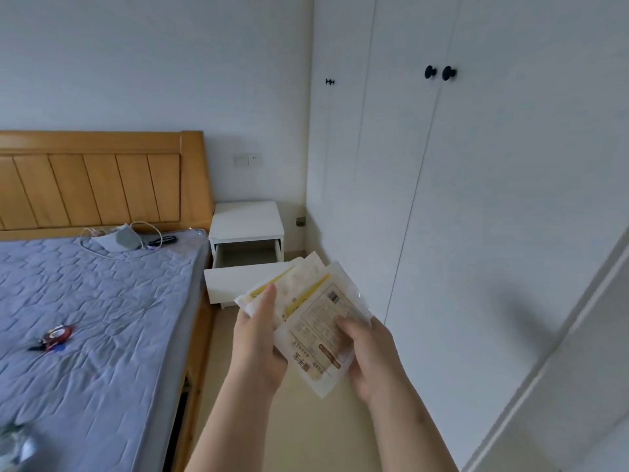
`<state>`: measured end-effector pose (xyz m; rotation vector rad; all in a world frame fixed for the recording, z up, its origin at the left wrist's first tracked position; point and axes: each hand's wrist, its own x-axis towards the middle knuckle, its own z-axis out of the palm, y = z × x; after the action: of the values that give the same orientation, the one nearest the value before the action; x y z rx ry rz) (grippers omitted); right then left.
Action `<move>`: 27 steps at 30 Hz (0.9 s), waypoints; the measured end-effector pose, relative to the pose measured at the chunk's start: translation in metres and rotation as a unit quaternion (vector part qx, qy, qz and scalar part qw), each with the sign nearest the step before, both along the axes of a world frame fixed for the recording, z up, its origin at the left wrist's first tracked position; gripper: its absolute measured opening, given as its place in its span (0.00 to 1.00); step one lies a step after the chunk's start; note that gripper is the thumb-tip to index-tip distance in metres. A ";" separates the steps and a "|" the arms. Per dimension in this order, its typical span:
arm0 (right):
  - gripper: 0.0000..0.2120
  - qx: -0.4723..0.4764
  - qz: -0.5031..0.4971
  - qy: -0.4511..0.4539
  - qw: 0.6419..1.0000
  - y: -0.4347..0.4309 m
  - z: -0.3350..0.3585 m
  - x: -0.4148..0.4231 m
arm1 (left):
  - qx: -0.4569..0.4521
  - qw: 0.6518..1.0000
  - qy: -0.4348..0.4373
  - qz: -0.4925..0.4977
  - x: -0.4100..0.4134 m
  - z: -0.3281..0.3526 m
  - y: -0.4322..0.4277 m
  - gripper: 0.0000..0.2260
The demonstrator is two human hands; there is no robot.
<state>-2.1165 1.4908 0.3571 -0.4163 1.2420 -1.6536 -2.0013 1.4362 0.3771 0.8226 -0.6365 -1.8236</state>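
I hold a fan of flat white and yellow printed packets in front of me, above the floor. My left hand (257, 338) grips the rear packets (299, 277), thumb lying along their left edge. My right hand (369, 356) pinches the front packet (320, 332), which shows a printed label and a barcode, thumb on its face. Beyond the packets stands a white nightstand (245, 219) with its drawer (238, 282) pulled out.
A bed with a blue quilted cover (95, 321) and wooden headboard (98, 185) fills the left. On it lie a cable and grey pouch (126, 236) and a small red toy (56, 336). White wardrobe doors with black knobs (439, 73) line the right.
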 end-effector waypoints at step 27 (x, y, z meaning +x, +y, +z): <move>0.08 -0.211 -0.063 0.020 0.975 -0.452 0.026 -0.101 | 0.148 0.962 0.038 0.228 -0.086 -0.030 -0.444 0.14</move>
<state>-2.2177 1.0387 0.3832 -0.6412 0.9556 -2.0333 -2.0874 0.9920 0.3474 0.9971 -0.1037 -1.5299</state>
